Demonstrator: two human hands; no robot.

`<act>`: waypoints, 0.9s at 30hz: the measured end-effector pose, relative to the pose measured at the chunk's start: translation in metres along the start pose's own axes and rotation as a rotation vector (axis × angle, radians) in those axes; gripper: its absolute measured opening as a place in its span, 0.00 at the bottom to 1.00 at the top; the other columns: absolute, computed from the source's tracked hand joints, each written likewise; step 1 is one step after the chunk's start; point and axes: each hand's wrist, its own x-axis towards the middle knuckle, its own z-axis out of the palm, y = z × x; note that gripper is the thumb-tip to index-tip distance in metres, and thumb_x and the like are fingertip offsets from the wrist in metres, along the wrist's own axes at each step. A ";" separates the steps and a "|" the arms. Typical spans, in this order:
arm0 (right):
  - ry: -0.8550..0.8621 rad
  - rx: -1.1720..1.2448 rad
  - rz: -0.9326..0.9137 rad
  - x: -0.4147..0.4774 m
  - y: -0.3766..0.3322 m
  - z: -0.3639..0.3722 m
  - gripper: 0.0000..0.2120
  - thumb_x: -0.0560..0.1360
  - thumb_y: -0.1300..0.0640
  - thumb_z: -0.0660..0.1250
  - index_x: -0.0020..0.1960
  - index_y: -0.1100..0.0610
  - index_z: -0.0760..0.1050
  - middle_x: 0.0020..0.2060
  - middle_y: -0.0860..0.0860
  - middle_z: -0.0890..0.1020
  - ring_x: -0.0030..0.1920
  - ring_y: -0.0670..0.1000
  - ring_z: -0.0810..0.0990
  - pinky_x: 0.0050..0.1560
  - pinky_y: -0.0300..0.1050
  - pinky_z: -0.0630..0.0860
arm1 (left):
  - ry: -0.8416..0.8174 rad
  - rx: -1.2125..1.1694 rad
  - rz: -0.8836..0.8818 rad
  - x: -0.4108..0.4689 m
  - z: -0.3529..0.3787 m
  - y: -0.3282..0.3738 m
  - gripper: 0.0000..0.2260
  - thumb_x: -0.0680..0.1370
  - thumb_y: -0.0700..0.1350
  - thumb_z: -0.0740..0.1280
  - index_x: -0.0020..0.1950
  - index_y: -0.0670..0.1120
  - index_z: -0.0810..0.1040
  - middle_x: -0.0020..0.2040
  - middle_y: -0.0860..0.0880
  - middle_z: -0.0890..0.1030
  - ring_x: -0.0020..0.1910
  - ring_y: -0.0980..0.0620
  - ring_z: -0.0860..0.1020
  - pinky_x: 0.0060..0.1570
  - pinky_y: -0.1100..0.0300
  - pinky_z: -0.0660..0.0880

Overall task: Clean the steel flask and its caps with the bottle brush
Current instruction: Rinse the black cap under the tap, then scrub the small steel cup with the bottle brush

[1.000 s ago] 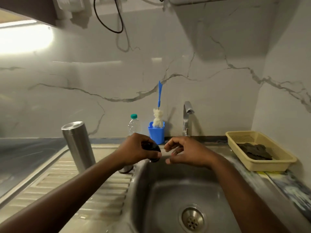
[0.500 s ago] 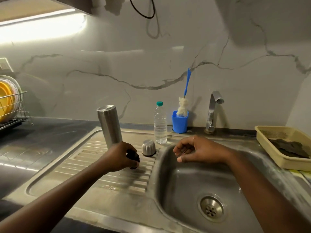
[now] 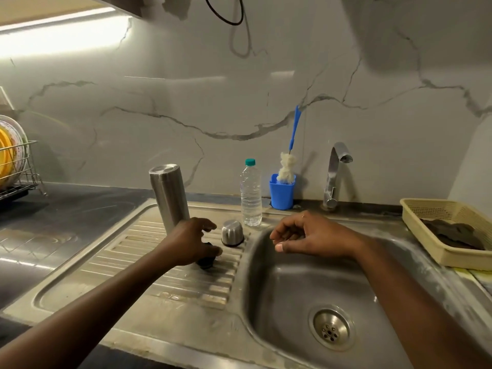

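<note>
Marble (image 3: 239,102), white with grey veins, is covering the wall behind a steel sink (image 3: 173,336) set into a dark counter (image 3: 66,214). A light strip (image 3: 61,41) is glaring at eleven o'clock in the view, and a black cable (image 3: 226,14) is looping down at twelve. The ribbed drainboard (image 3: 159,275) is lying at nine o'clock of the basin (image 3: 306,275), whose drain (image 3: 331,327) is sitting low in the bowl.

The flask (image 3: 169,195) is standing on the drainboard with its closed flat end up. A steel cap (image 3: 232,233) is resting dome-up at three o'clock of it, beside the basin rim. A black cap (image 3: 206,263) is sitting on the ribs at six o'clock of the steel one.

The left hand (image 3: 191,243) is covering the black cap, fingers spread and thumb lying against it. The palm is hiding the contact, so grasping or merely resting cannot be told. The right hand (image 3: 306,235) is hanging over the basin's far rim, fingers loosely curled and holding nothing.

The brush (image 3: 287,166) is standing handle-up in a blue cup (image 3: 282,191) against the wall, between a water bottle (image 3: 250,193) and the tap (image 3: 335,174).

The left hand is hiding the flask's foot. A beige basket (image 3: 426,209) at three o'clock, holding a dark cloth (image 3: 452,233), is being cut off by the edge. A dish rack (image 3: 18,166) at nine o'clock is also running out of view, and what it holds is showing only as yellow and pale curves.
</note>
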 end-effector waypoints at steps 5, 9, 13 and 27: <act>0.021 -0.010 0.012 -0.001 -0.001 -0.002 0.10 0.76 0.51 0.77 0.57 0.46 0.85 0.48 0.42 0.87 0.50 0.41 0.85 0.56 0.40 0.81 | 0.058 0.137 0.066 0.028 0.007 0.032 0.33 0.76 0.53 0.77 0.78 0.48 0.72 0.74 0.48 0.76 0.69 0.48 0.76 0.65 0.55 0.74; 0.042 -0.018 0.020 -0.004 -0.002 -0.006 0.09 0.76 0.52 0.77 0.56 0.46 0.85 0.48 0.42 0.87 0.50 0.41 0.84 0.56 0.41 0.82 | -0.024 0.212 -0.005 0.055 0.026 0.044 0.27 0.75 0.52 0.76 0.70 0.42 0.76 0.64 0.42 0.80 0.61 0.43 0.78 0.56 0.52 0.77; 0.057 -0.011 0.031 -0.005 -0.001 -0.008 0.09 0.76 0.51 0.77 0.56 0.46 0.85 0.49 0.42 0.87 0.50 0.42 0.84 0.57 0.43 0.82 | 0.014 0.248 -0.013 0.066 0.039 0.046 0.09 0.78 0.48 0.71 0.47 0.43 0.75 0.47 0.45 0.78 0.42 0.48 0.74 0.33 0.58 0.66; 0.602 0.061 0.167 0.021 0.001 -0.019 0.10 0.75 0.50 0.77 0.54 0.51 0.84 0.43 0.44 0.85 0.42 0.41 0.82 0.47 0.35 0.78 | 0.117 -0.441 0.114 0.017 0.040 0.084 0.24 0.68 0.46 0.83 0.61 0.53 0.80 0.54 0.54 0.82 0.48 0.53 0.82 0.42 0.61 0.77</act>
